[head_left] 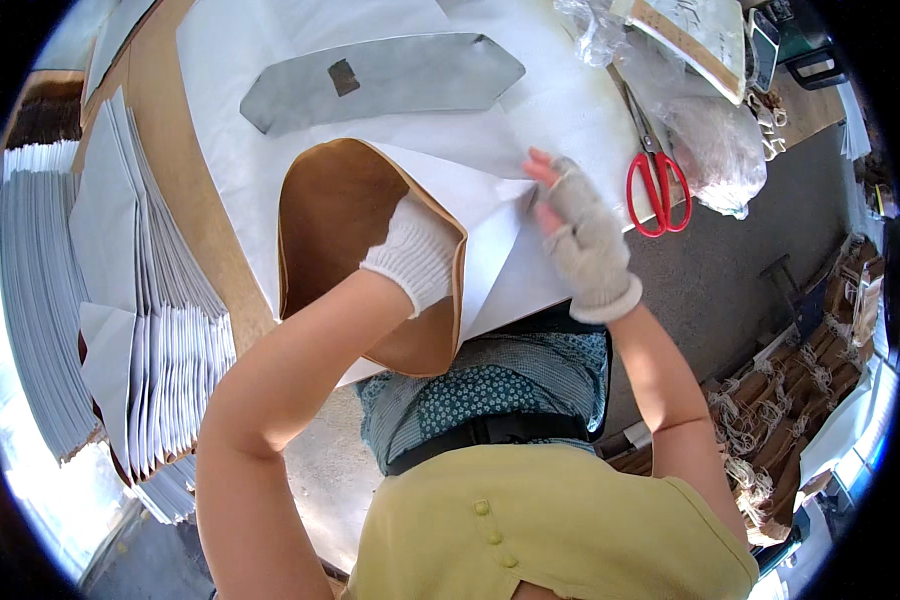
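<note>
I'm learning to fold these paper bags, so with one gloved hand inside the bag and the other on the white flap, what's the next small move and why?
Probably slide the right hand along the white paper bag's folded flap to crease it, since its fingertips already rest there while the left hand, inside the brown-lined opening, braces the bag.

Two gloved hands show, the left hand inside the one open paper bag, white outside and brown inside, and the right hand just right of that bag. Beyond the bag lies one grey metal template, and to the bag's right one pair of red-handled scissors beside one clear plastic bag. Left of the bag stand two stacks of flat white bags, too many pieces to count.
</note>
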Demonstrator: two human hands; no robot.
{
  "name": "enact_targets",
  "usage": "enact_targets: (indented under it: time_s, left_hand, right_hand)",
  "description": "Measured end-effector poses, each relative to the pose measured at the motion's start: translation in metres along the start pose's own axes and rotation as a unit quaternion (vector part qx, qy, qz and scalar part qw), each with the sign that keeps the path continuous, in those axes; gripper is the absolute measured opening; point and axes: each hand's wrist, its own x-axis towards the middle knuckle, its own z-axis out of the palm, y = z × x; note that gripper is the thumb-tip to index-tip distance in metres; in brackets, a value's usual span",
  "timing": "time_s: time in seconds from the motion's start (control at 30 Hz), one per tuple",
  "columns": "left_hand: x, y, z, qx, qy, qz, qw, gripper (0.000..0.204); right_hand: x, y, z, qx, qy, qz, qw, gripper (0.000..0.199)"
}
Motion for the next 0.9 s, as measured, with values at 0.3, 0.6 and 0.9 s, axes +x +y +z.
enact_targets:
  time_s: [0.3,0.6,0.9]
  left_hand:
    - [-0.009,-0.127,-0.097,-0.683,-0.164,-0.159,0.693,0.044]
    - [-0.001,-0.094,-0.073,-0.295,0.002,-0.244,0.924,0.051]
    - [-0.011,-0.075,-0.082,-0.212,0.034,-0.258,0.942,0.045]
  right_hand:
    - [-0.015,0.003,0.022,-0.253,-0.119,-0.112,0.954,0.055]
    - [-0.027,-0.007,0.037,-0.378,-0.152,-0.148,0.901,0.056]
    - [0.005,-0.013,0.047,-0.317,-0.248,-0.234,0.885,0.067]
